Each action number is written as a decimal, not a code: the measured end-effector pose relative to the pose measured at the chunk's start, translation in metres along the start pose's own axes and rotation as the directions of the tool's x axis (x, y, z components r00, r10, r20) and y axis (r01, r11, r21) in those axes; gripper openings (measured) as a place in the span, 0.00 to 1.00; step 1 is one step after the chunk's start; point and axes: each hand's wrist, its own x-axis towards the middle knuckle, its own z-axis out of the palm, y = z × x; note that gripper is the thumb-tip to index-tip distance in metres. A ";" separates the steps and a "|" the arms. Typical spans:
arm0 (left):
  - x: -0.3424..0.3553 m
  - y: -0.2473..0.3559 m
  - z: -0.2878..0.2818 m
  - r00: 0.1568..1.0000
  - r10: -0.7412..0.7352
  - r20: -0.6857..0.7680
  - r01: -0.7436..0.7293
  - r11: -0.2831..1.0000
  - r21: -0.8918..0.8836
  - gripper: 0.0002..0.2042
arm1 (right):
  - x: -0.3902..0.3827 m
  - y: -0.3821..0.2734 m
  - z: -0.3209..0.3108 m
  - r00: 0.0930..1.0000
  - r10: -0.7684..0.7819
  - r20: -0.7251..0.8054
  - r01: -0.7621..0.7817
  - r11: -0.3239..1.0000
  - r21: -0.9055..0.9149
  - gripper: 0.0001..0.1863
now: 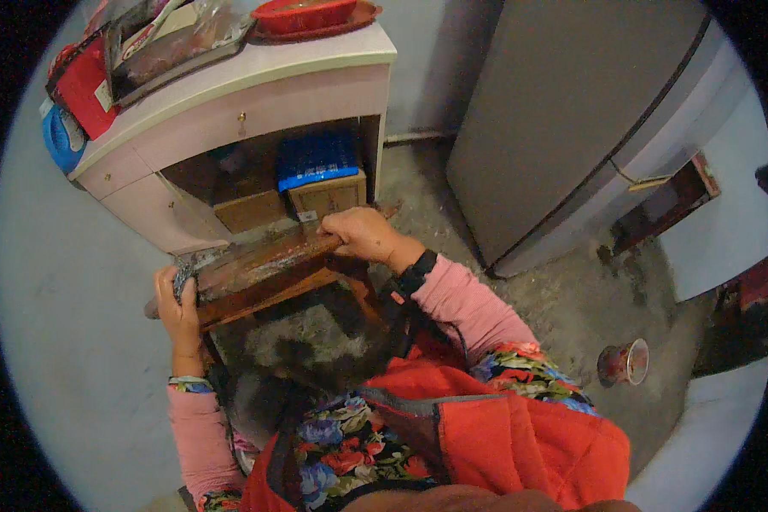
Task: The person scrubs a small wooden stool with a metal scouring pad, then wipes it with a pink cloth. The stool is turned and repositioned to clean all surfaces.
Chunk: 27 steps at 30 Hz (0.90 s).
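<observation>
A long, narrow wooden bench, brown and worn, lies slantwise before me, its right end farther off than its left. My right hand is closed around the top's edge near the right end. Toward the left end, my left hand has its fingers wrapped over the bench top. A dark, shiny, crumpled patch shows by the left fingers; whether it is a separate thing I cannot tell. Below the top, a wooden leg slants down, partly in shadow.
A pale cabinet stands ahead, with a blue package on a cardboard box in its open shelf. A red basin and a tray sit on top. The grey refrigerator rises at right. A small bucket-like container is on the floor.
</observation>
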 end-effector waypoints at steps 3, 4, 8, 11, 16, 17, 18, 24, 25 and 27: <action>0.000 -0.002 -0.001 1.000 0.008 -0.018 -0.008 1.000 0.002 0.12 | 0.003 -0.002 0.001 0.996 0.083 0.030 -0.083 0.996 0.011 0.22; 0.001 -0.002 0.000 1.000 0.018 -0.016 -0.018 1.000 0.016 0.12 | 0.005 -0.002 0.001 0.993 0.118 0.027 -0.118 0.993 0.003 0.23; 0.004 -0.003 0.006 0.991 0.084 -0.102 -0.076 0.994 0.075 0.11 | 0.009 -0.004 -0.002 0.989 0.139 0.059 -0.136 0.989 -0.054 0.22; 0.003 -0.001 0.007 0.993 0.053 -0.106 -0.051 0.998 0.022 0.11 | 0.009 -0.007 -0.003 0.994 0.108 -0.008 -0.109 0.994 -0.031 0.22; 0.003 0.002 0.002 0.998 0.005 -0.058 -0.007 1.000 -0.029 0.11 | 0.009 -0.011 -0.001 0.988 0.155 0.015 -0.154 0.986 -0.061 0.22; 0.003 0.003 0.002 0.998 0.012 -0.061 -0.013 1.000 -0.020 0.11 | 0.010 -0.011 -0.001 0.986 0.164 0.017 -0.162 0.984 -0.074 0.22; 0.003 0.003 0.002 0.998 0.020 -0.062 -0.020 1.000 -0.010 0.11 | 0.009 -0.010 -0.001 0.987 0.158 0.014 -0.157 0.985 -0.070 0.21; 0.001 -0.005 0.004 0.996 0.053 -0.074 -0.052 0.999 0.014 0.13 | 0.009 -0.007 -0.001 0.992 0.124 -0.004 -0.124 0.990 -0.068 0.18; 0.000 -0.007 0.005 0.996 0.056 -0.073 -0.055 0.998 0.011 0.13 | 0.009 -0.007 -0.001 0.993 0.117 -0.030 -0.119 0.992 -0.047 0.18; -0.003 -0.009 0.007 0.997 0.032 -0.075 -0.033 0.999 -0.014 0.13 | 0.008 -0.008 -0.001 0.994 0.106 -0.038 -0.106 0.994 -0.005 0.18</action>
